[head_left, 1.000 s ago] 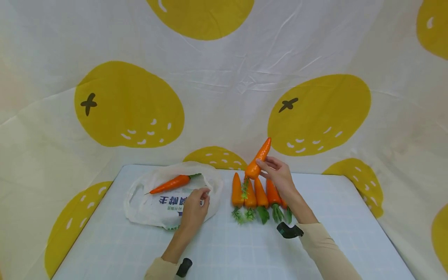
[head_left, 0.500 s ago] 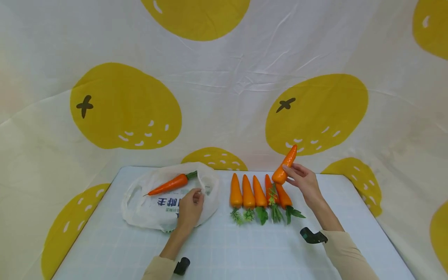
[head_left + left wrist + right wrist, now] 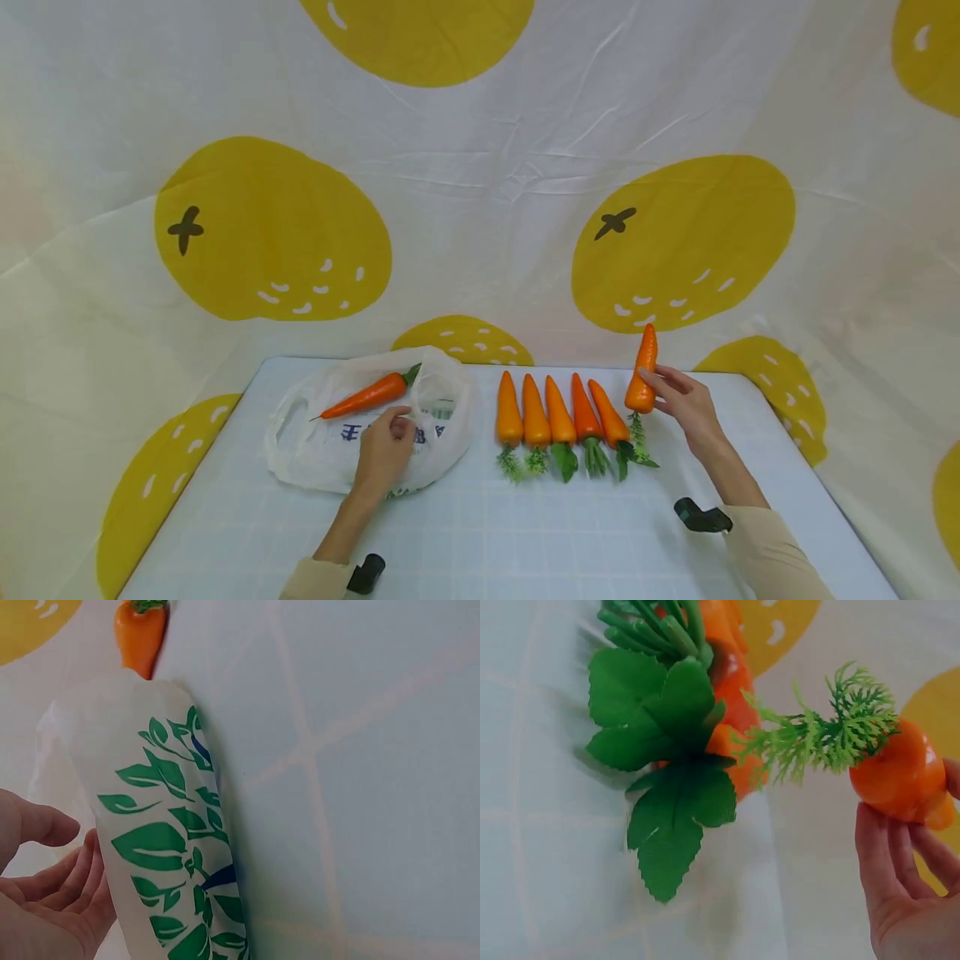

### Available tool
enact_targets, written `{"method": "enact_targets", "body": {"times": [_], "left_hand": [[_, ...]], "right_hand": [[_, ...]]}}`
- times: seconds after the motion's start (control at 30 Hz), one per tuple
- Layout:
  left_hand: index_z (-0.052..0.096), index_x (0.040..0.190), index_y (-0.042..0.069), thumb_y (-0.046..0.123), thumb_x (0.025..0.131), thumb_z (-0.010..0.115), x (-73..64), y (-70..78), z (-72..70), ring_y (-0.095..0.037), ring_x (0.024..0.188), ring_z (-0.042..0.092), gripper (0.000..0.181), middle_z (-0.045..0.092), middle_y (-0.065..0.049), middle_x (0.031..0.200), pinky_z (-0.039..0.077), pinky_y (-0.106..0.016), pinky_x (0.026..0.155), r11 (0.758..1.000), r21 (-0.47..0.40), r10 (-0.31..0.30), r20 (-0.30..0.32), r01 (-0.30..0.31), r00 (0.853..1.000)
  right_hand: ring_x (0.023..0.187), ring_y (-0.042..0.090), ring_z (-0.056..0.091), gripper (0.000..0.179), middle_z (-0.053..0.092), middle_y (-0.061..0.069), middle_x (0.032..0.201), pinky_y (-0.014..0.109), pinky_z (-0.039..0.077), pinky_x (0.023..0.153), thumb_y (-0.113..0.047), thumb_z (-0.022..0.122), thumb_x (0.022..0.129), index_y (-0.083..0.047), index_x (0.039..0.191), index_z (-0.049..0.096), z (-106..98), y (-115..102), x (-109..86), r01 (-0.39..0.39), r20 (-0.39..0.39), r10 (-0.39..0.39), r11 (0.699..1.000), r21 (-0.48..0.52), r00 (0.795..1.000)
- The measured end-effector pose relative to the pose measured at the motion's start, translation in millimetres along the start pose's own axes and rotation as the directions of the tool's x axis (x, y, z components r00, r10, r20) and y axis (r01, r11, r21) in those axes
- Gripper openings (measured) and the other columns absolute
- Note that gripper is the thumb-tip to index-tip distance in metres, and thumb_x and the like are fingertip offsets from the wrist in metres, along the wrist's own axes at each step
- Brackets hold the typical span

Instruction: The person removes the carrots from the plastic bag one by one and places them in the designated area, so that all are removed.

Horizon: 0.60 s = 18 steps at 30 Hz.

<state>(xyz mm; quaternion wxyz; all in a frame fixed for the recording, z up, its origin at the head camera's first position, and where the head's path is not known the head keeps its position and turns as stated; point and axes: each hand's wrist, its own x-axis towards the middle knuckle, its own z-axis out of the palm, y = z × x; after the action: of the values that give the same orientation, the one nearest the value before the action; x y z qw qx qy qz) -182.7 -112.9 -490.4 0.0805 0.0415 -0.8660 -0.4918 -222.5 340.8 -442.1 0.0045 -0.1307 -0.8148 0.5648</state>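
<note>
My right hand [image 3: 690, 408] holds an orange carrot [image 3: 642, 371] above the table, tip up, with feathery green leaves [image 3: 825, 731] hanging from its thick end. To its left, several carrots [image 3: 561, 415] lie side by side, tips away from me and green tops toward me. At the left, a white plastic bag [image 3: 300, 458] with printing lies spread out, and a long carrot [image 3: 367, 397] lies on or in it; which, I cannot tell. My left hand [image 3: 384, 450] pinches the bag's edge. Green leaf prints [image 3: 150, 847] show on the bag in the left wrist view.
The table [image 3: 480, 550] has a pale blue checked cover. Behind it hangs a white cloth [image 3: 480, 233] with large yellow fruit prints. Dark wrist cameras [image 3: 702, 516] sit at both sleeves.
My right hand has carried the carrot to the right and lowered it past the right end of the row. My left hand has shifted left, drawing the bag's edge with it.
</note>
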Motion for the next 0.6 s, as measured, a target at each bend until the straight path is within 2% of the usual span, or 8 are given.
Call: {"method": "enact_targets", "body": {"times": [0.2,0.33,0.47,0.6], "left_hand": [[0.066,0.126,-0.003,0.007,0.099,0.062,-0.5,-6.0,-11.2,-0.028,0.093,0.069,0.029,0.071,-0.014,0.1,0.057,-0.047,0.09,1.0,0.015,0.004,-0.016,-0.004,1.0],[0.066,0.125,-0.003,0.01,0.1,0.063,-0.8,-9.7,-20.3,-0.028,0.094,0.068,0.028,0.071,-0.015,0.103,0.058,-0.046,0.09,0.999,0.037,-0.012,-0.025,0.013,1.0],[0.066,0.127,-0.002,0.015,0.102,0.062,0.1,-13.7,-28.2,-0.029,0.096,0.067,0.03,0.07,-0.017,0.108,0.058,-0.046,0.091,0.995,0.071,-0.06,-0.041,0.063,0.997],[0.065,0.128,-0.001,0.017,0.103,0.061,1.4,-20.7,-36.8,-0.029,0.096,0.066,0.031,0.07,-0.018,0.11,0.058,-0.046,0.091,0.992,0.084,-0.092,-0.057,0.096,0.994]], "right_hand": [[0.122,0.028,0.055,0.086,0.042,0.024,0.155,0.015,0.054,0.084,-0.06,0.059,0.097,-0.002,0.157,0.039,-9,12,3.8,-0.027,0.001,0.027,0.998,-0.05,1.0],[0.127,0.034,0.052,0.087,0.044,0.025,0.153,0.017,0.054,0.085,-0.062,0.058,0.097,0.0,0.156,0.039,-14,21,5.7,-0.042,0.0,0.042,0.994,-0.099,0.999],[0.123,0.036,0.055,0.088,0.047,0.028,0.149,0.032,0.055,0.096,-0.063,0.059,0.096,0.0,0.154,0.041,-17,28,7.6,-0.075,-0.016,0.074,0.988,-0.137,0.997],[0.122,0.038,0.054,0.089,0.046,0.031,0.148,0.048,0.05,0.105,-0.064,0.058,0.096,0.002,0.153,0.039,-22,36,9.2,-0.1,-0.016,0.099,0.981,-0.165,0.995]]}}
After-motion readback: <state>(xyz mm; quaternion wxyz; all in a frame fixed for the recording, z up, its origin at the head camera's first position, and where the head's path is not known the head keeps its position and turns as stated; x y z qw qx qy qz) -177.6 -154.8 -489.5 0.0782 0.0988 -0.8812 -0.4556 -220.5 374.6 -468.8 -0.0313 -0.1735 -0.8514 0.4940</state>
